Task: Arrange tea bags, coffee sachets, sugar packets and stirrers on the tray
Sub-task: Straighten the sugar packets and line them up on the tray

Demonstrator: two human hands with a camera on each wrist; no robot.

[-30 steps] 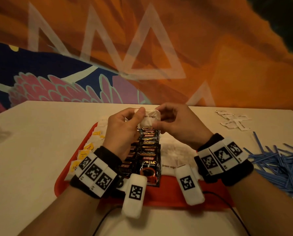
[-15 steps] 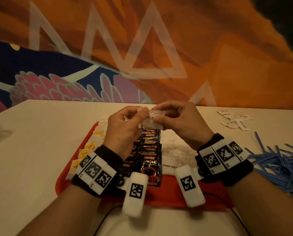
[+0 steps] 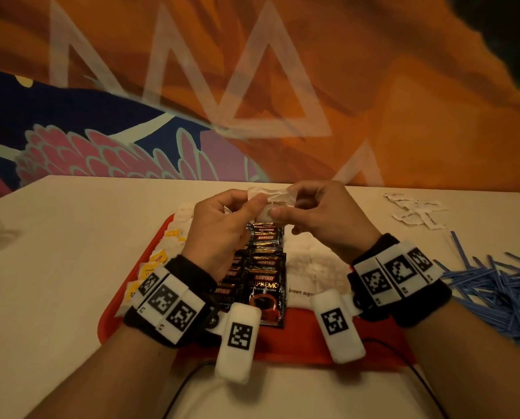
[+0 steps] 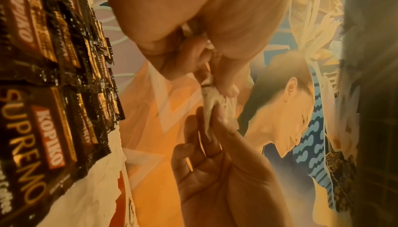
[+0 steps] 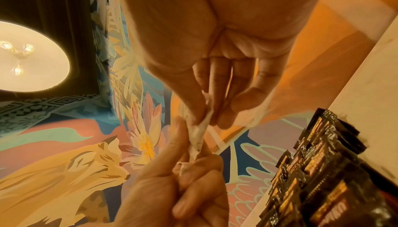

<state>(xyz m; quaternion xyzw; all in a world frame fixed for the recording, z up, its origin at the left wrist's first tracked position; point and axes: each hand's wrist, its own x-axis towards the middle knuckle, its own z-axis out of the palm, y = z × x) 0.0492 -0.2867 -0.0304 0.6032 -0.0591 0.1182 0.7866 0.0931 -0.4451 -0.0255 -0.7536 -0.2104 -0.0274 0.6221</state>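
From the head view I see both hands raised above the red tray point(image 3: 298, 343), sharing one white brown sugar packet point(image 3: 275, 202). My left hand point(image 3: 222, 228) pinches its left end between thumb and curled fingers; my right hand point(image 3: 322, 219) pinches the right end the same way, so the packet hangs between them, off the tray. In the left wrist view the packet point(image 4: 212, 110) looks crumpled between the fingertips (its print is unreadable there). On the tray, black Kopiko coffee sachets point(image 3: 263, 285) lie in overlapping columns down the middle, yellow-tagged tea bags point(image 3: 157, 258) along the left side, and more white sugar packets point(image 3: 313, 264) to the right. On the bench point(image 3: 71, 237), well right of the tray, sit loose sugar packets point(image 3: 416, 211) and a heap of blue stirrers point(image 3: 500, 288).
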